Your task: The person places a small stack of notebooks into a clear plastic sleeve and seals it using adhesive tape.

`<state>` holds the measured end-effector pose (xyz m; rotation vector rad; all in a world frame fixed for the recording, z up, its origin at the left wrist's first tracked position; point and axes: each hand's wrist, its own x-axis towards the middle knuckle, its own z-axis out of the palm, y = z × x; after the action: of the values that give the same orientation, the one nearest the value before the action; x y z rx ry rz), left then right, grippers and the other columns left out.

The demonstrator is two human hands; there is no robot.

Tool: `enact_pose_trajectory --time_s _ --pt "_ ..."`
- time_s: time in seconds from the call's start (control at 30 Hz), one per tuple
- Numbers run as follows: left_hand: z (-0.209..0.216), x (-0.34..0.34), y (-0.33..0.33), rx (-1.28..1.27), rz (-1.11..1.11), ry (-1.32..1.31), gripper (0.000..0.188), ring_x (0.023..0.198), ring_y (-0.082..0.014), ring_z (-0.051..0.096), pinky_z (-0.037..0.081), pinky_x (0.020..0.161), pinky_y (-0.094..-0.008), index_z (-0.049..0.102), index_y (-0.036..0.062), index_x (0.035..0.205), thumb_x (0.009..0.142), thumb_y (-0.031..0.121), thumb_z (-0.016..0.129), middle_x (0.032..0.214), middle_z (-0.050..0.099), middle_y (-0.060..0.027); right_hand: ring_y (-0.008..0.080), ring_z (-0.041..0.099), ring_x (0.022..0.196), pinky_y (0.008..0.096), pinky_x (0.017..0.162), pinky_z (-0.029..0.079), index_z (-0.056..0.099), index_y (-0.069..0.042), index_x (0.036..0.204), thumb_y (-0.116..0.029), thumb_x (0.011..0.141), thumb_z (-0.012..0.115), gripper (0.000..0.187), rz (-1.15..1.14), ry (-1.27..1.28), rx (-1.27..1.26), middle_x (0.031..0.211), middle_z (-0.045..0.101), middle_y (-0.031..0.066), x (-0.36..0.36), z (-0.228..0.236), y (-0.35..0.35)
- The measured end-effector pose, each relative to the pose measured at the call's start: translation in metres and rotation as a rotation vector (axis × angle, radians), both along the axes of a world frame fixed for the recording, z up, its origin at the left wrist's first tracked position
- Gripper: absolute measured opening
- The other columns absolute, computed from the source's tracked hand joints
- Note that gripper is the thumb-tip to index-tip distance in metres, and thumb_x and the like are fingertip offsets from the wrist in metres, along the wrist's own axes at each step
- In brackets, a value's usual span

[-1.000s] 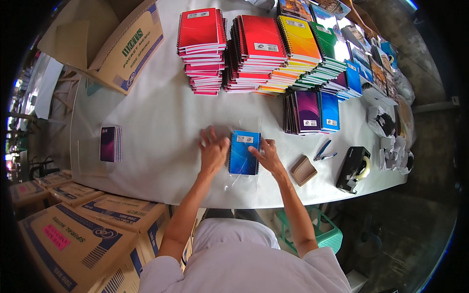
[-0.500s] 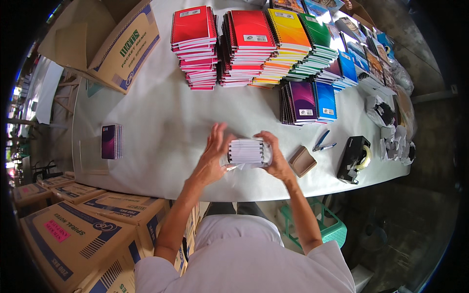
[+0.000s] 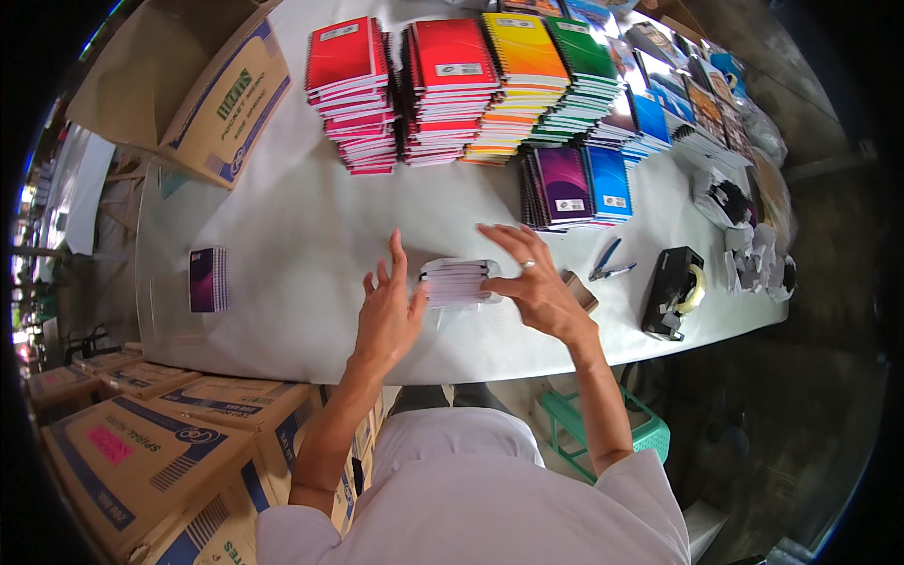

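Fingers spread apart, the left hand [image 3: 388, 315] at nine o'clock and right hand [image 3: 544, 294] at three flank the film-wrapped spiral-notebook bundle [image 3: 457, 282]; thumb contact is unclear.

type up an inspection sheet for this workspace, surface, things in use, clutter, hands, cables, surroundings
Surface: long table with pale grey covering
Things in use: small white-paged notebook stack in clear plastic, page edges facing the camera; tall red-covered spiral notebook stacks beyond
Clutter: blue-handled tool, brown rectangular block and black tape dispenser, all to the right; crumpled white wrapping near the right edge
Hands: left hand open at the small stack's left end, contact unclear; right hand open, thumb at its right end
Cables: nothing seen
Surroundings: brown cardboard cartons lower left; green plastic stool near the table's front edge
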<state>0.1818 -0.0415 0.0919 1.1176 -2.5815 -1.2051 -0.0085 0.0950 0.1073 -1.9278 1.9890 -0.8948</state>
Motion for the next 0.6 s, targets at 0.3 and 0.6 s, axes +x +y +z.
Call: enact_pose_trajectory --time_s 0.3,0.6 --pt "0.001 -0.015 0.009 -0.265 -0.040 -0.056 0.061 0.109 -0.0328 0.061 0.022 0.112 -0.0530 0.012 0.0110 0.151 0.096 0.004 0.037 0.127 0.058 -0.0176 0.0229 0.042 0.129 0.0500 0.112 0.031 0.066 -0.007 0.064 0.000 0.064 0.065 0.007 0.044 0.170 -0.102 0.136 0.051 0.0026 0.001 0.004 -0.010" --pt "0.000 -0.012 0.018 -0.202 0.071 0.147 0.069 0.116 -0.0349 0.056 0.026 0.110 -0.0534 0.013 0.0089 0.151 0.090 -0.001 0.043 0.122 0.060 -0.0200 0.0231 0.045 0.127 0.0509 0.110 0.031 0.066 -0.006 0.066 0.002 0.058 0.065 0.011 -0.023 0.175 -0.105 0.131 0.054 0.0045 0.002 0.009 -0.002"
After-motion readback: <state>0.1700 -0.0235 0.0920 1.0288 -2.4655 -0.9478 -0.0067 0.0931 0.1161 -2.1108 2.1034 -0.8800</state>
